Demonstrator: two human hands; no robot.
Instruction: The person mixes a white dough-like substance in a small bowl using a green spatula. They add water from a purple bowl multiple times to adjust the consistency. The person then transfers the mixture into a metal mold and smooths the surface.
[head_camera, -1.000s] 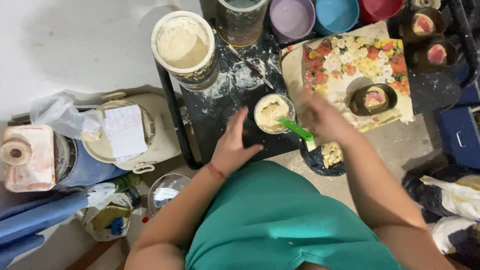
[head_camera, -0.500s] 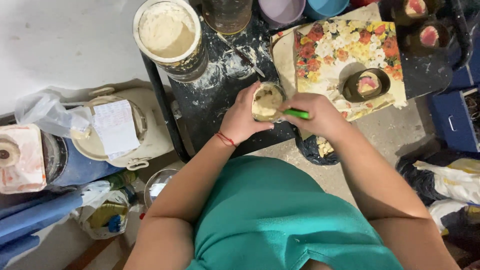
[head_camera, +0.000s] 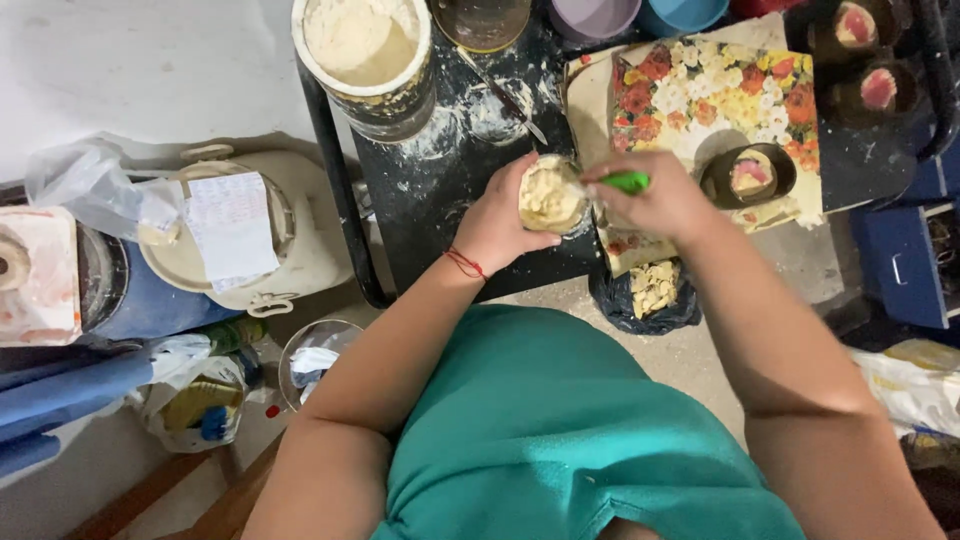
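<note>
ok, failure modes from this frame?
1. The left hand holds the small cup of pale paste at the dark table edge; it may drop over the black bag below.
2. The right hand works a green-handled tool in the heaped cup; paste could spill.
3. The table is already smeared, so a set-down cup may slide.

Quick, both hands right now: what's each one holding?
Left hand: closed around the small cup of pale mix.
Right hand: closed on the green-handled tool.
</note>
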